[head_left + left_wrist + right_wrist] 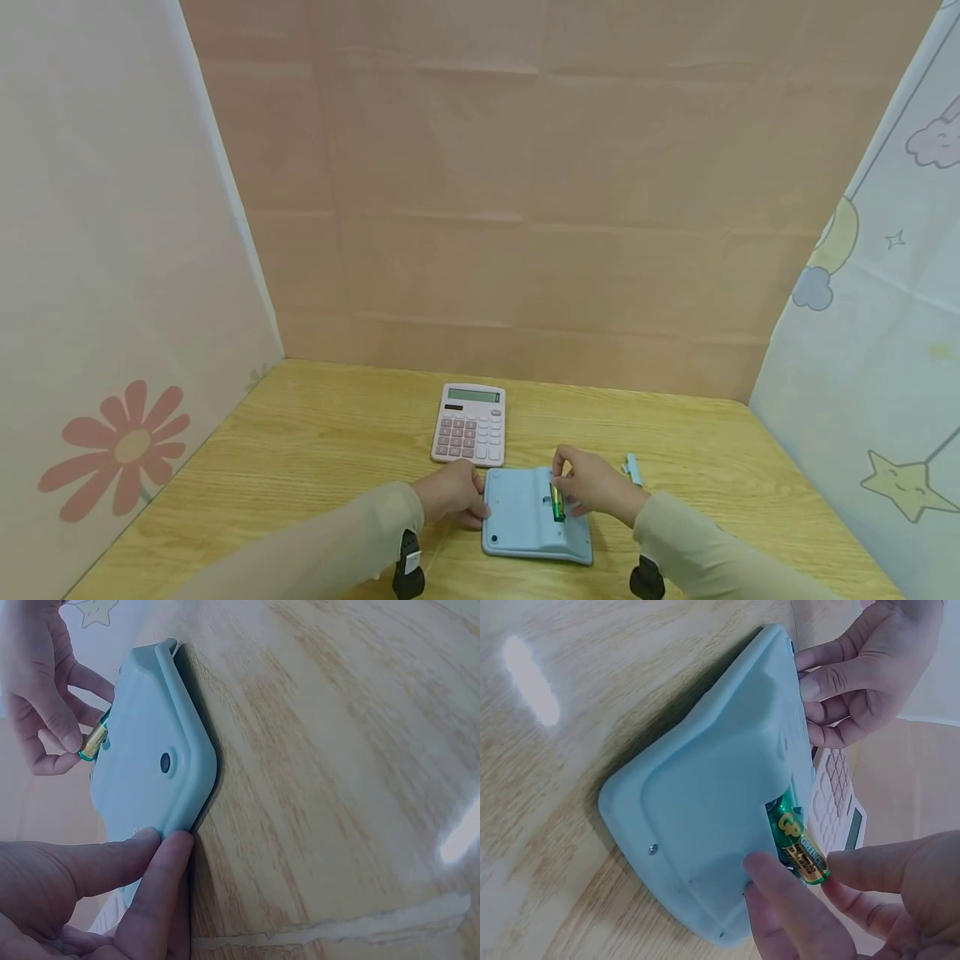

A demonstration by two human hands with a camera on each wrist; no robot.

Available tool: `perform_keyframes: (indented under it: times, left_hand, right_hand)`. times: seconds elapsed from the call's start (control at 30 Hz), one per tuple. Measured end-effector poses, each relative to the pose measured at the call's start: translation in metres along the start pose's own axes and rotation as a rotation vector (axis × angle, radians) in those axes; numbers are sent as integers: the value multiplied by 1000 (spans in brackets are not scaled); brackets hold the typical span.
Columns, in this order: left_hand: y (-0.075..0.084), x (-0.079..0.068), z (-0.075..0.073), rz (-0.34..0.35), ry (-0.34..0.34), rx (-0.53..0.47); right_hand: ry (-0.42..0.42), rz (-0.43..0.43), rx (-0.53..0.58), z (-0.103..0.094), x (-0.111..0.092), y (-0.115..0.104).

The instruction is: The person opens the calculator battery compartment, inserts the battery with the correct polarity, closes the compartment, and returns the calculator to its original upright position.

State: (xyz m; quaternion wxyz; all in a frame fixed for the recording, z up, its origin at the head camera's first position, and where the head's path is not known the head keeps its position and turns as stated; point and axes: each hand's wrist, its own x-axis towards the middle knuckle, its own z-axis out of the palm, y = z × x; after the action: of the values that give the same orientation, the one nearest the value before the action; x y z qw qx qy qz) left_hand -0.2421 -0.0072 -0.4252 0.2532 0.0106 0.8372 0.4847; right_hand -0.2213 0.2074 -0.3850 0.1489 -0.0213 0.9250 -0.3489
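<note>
A light blue calculator (pixel 517 512) lies face down on the wooden table, its battery compartment uncovered. Inside that slot sits a green and gold battery (pixel 799 838), tilted, with one end raised. My right hand (pixel 596 482) pinches the raised end with thumb and finger, while other fingertips touch the calculator's back, as the right wrist view shows. On the opposite side, my left hand (pixel 453 492) holds the calculator's edge between thumb and index finger (pixel 166 877).
Behind the left hand lies a pink calculator (pixel 470 425), face up. A small light blue cover piece (pixel 632 469) rests beyond the right hand. Printed cloth walls (pixel 862 350) stand at both sides, and a plain brown sheet (pixel 510 208) hangs at the back.
</note>
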Motion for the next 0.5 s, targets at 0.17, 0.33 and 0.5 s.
perform_keyframes:
  times: [0.17,0.33,0.5]
  left_hand:
    - [1,0,0,0,0,9]
    - [0,2,0,2,-8,11]
    - [-1,3,-1,0,-16,11]
  right_hand:
    - [-3,-14,-23,-1,1,0]
    - [3,-40,-50,0,1,0]
    - [11,-57,-58,0,-1,-1]
